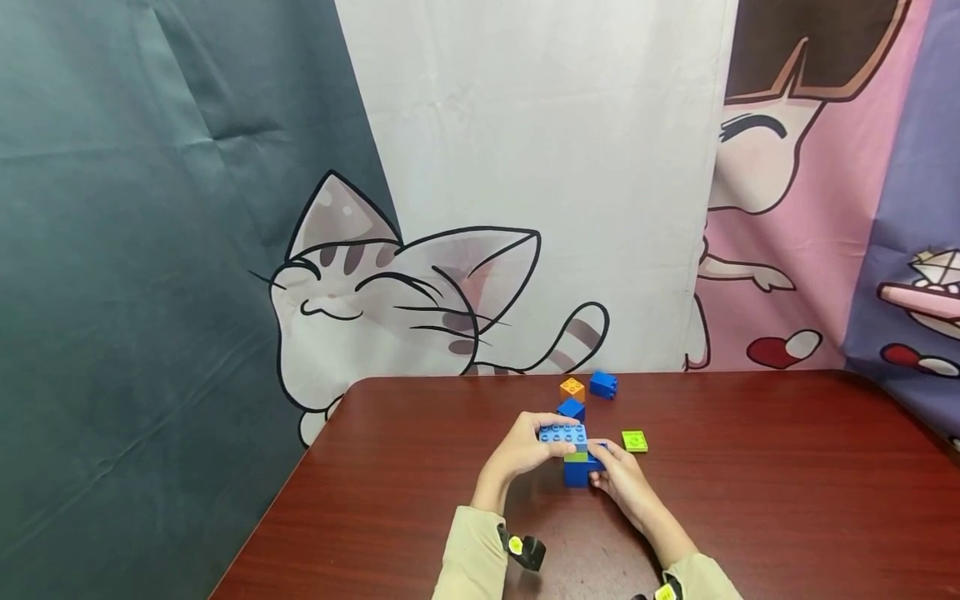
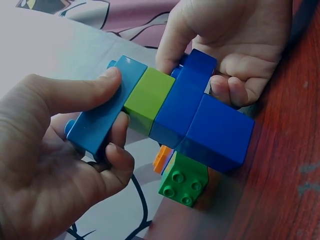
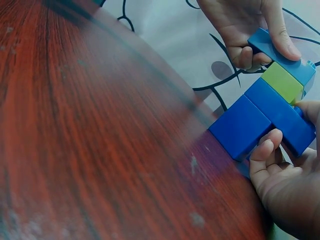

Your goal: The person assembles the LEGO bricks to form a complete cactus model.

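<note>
A stack of toy building bricks stands on the table between both hands. At its foot is a large dark blue brick [image 2: 220, 132], under a longer dark blue brick [image 2: 185, 97] that juts out to the right. Above them sits a lime green brick [image 2: 150, 100], topped by a long light blue brick [image 1: 563, 434] with studs up. My left hand [image 1: 521, 450] pinches the light blue brick between thumb and fingers. With thumb and fingertips, my right hand [image 1: 624, 485] grips the jutting end of the longer dark blue brick.
Behind the stack are a blue brick [image 1: 571, 408], an orange brick [image 1: 572, 390] and another blue brick [image 1: 603, 384]. A flat lime plate [image 1: 634, 441] lies to the right. A green brick [image 2: 183, 182] shows beyond the stack. The brown table [image 1: 787, 475] meets a printed curtain [image 1: 525, 167].
</note>
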Motion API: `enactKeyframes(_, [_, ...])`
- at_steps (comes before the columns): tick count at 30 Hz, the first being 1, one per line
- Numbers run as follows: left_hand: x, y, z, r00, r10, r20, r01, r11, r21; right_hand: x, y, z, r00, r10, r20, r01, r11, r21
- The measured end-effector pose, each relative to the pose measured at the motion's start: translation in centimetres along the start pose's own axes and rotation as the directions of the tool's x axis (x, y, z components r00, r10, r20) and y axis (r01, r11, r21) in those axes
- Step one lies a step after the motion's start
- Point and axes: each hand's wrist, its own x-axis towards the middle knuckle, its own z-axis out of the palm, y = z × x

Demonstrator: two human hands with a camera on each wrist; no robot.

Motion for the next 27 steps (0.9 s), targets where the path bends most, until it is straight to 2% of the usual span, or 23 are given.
enactKeyframes(13, [0.52, 0.19, 0.07, 1.0, -0.006, -0.011, 0.007, 0.999, 0.032, 0.37, -0.23, -0.19, 1.0, -0.02, -0.012, 0.021, 1.0, 0.006])
enactKeyframes(21, [0.75, 0.16, -0.05, 1.0, -0.022, -0.004, 0.022, 1.0, 0.003, 0.38, -0.24, -0.19, 0.999, -0.031, -0.018, 0.032, 0.999, 0.007])
enactKeyframes(27, [0.36, 0.03, -0.14, 0.999, -0.04, 0.008, 0.04, 0.999, -0.009, 0.09, 0.21, 0.02, 1.0, -0.019, -0.015, 0.019, 1.0, 0.025])
